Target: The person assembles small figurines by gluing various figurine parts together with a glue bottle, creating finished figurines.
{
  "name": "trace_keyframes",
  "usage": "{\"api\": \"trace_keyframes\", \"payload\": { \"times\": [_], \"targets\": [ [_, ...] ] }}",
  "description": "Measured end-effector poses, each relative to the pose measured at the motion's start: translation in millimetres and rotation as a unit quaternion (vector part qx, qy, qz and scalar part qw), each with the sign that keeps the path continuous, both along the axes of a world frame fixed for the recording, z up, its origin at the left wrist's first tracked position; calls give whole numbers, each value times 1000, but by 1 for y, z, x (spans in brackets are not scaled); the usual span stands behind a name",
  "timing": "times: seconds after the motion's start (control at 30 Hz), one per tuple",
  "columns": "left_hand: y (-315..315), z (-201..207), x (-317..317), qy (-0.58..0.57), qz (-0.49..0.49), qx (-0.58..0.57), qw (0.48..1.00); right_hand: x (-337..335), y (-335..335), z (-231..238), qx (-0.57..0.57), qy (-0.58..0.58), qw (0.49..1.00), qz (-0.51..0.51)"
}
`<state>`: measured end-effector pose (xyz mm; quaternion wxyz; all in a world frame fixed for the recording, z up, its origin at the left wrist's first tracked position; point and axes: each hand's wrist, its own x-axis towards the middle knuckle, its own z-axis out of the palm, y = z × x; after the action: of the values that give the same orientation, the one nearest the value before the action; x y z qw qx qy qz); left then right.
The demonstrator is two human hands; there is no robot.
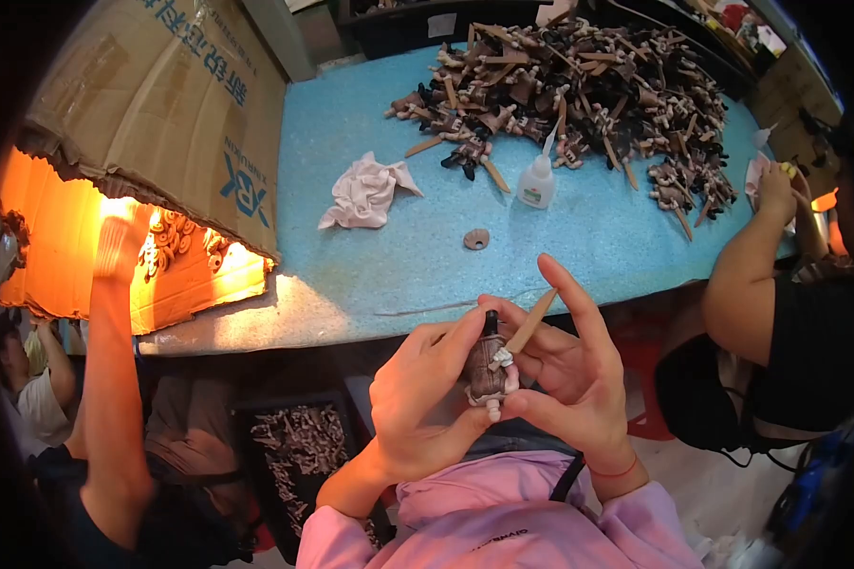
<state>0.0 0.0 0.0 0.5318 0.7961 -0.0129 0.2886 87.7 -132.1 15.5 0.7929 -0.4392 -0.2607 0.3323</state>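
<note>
A small figurine body [489, 372] in brown clothing, with a pale arm and a tan blade-like piece, sits between my two hands in front of my chest. My left hand [425, 387] grips its left side, thumb and fingers closed round it. The fingers of my right hand [579, 379] pinch its right side near the bottom, while the index finger points up past the tan blade [531, 322]. On the blue table beyond my hands lies a small round brown piece with a hole [476, 239]. Behind that stands a white squeeze bottle [536, 182] with a thin nozzle.
Many similar figurines [579, 85] are heaped at the back of the blue table [351, 294]. A crumpled pale cloth [368, 192] lies left of the bottle. A cardboard box [161, 104] lit orange inside covers the left, where another person's arm [114, 360] reaches in. Another person [778, 313] works at right. A black crate [299, 455] holds small parts.
</note>
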Motion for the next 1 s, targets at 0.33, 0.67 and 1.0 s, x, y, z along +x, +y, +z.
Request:
{"api": "trace_keyframes", "payload": {
  "times": [0.33, 0.67, 1.0],
  "targets": [
    [-1, 13, 1, -8, 36, 113, 993, 7, -5, -7, 17, 29, 998, 62],
    [-12, 12, 11, -3, 78, 180, 981, 12, -13, -13, -1, -22, 998, 61],
    [-38, 13, 15, -4, 91, 230, 969, 14, -30, -19, -2, -16, 999, 52]
  ]
}}
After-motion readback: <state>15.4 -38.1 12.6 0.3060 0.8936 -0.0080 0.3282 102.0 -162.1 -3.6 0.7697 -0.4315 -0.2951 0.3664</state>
